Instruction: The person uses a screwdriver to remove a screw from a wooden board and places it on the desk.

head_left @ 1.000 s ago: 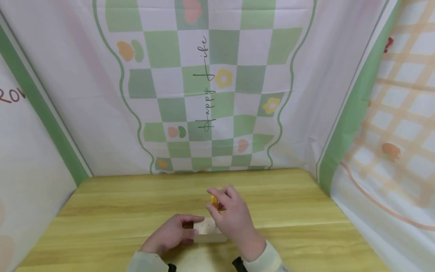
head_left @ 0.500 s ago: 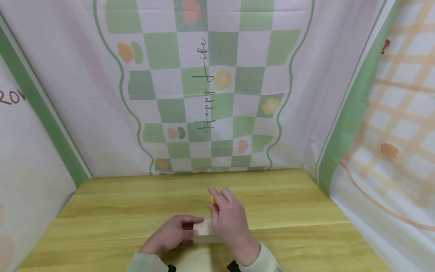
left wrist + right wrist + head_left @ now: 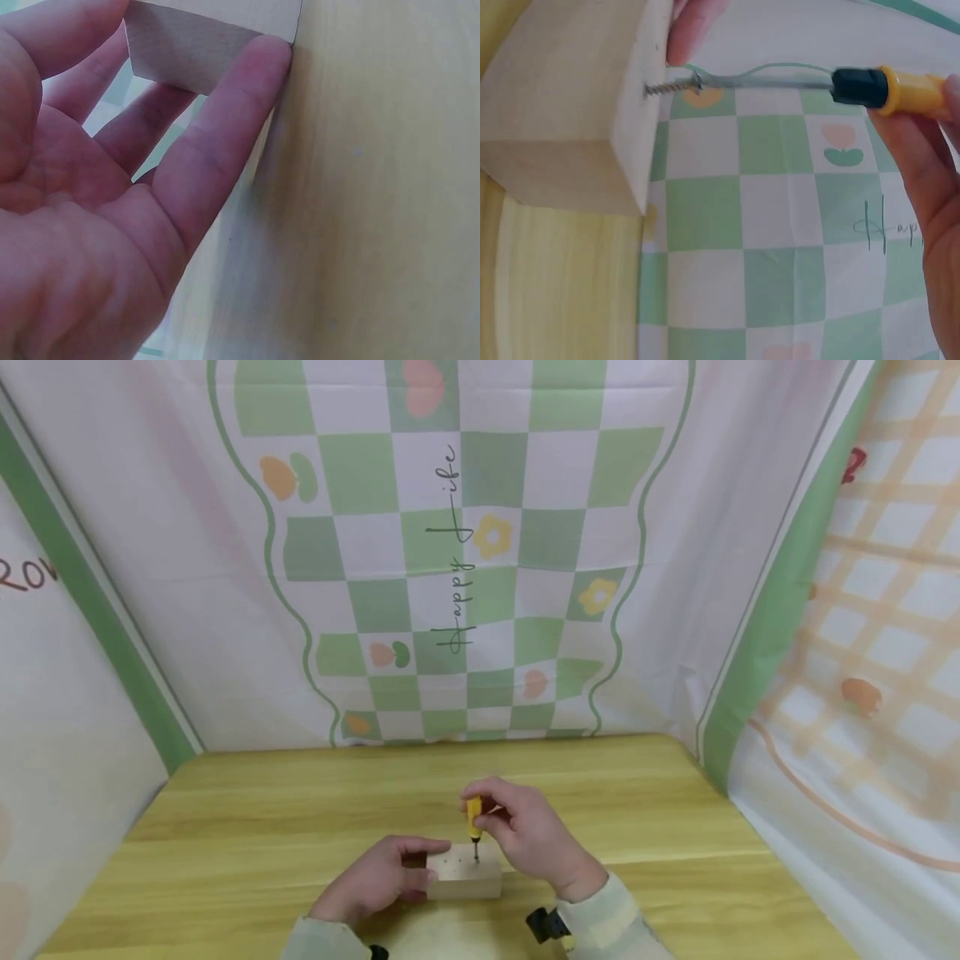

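A pale wooden block lies on the table, with small dark holes in its top. My left hand grips the block's left end between thumb and fingers; in the left wrist view one finger lies along the block's end face. My right hand pinches the yellow handle of a screwdriver, which stands upright over the block's right part. In the right wrist view a threaded screw stands in the block, most of its thread exposed, with the screwdriver's tip at its head.
The wood-grain table extends around the hands. Behind it hangs a green-and-white checked cloth, with further cloth at the right side. A black wrist strap piece shows by the right sleeve.
My right hand first turned inward over the block, then swung back outward to the right, uncovering the screwdriver and the screw. The left hand and the block have stayed in place.
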Tool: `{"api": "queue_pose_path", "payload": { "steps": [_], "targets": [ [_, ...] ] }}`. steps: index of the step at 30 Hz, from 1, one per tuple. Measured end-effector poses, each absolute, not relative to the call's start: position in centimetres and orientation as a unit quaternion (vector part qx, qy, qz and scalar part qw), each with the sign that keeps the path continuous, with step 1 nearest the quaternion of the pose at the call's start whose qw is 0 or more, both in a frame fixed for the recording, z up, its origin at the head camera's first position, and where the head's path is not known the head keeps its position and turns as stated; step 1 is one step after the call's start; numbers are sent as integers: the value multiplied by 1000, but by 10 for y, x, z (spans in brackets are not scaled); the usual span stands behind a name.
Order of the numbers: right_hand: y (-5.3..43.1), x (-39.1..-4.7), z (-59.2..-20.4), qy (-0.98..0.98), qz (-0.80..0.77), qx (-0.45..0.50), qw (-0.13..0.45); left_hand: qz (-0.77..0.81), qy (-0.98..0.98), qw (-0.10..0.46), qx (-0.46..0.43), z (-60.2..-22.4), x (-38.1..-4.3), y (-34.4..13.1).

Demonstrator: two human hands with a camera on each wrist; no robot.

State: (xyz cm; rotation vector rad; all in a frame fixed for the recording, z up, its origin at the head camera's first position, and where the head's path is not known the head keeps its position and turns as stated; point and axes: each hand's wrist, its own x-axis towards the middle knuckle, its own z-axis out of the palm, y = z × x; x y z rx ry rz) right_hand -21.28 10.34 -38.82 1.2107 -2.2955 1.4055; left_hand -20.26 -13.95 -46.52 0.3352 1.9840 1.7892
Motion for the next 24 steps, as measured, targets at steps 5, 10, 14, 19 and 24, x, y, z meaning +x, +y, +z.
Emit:
{"api": "queue_pose_path", "payload": {
  "steps": [5,10,14,19,24],
  "targets": [
    [93,-204,-394,-778,453,387,199,647,720,219,123,-465,-202,-139],
    [76,-193,-399,-795,375,333,342,647,718,220,128,-466,-203,-139],
    [66,-189,-400,-788,329,307,420,652,714,220,130,-466,-203,-139],
    [64,-191,-397,-783,340,326,407,652,715,216,133,-467,-203,-140],
    [81,-201,-392,-788,418,387,234,651,716,216,133,-467,-203,-140]
  ]
}}
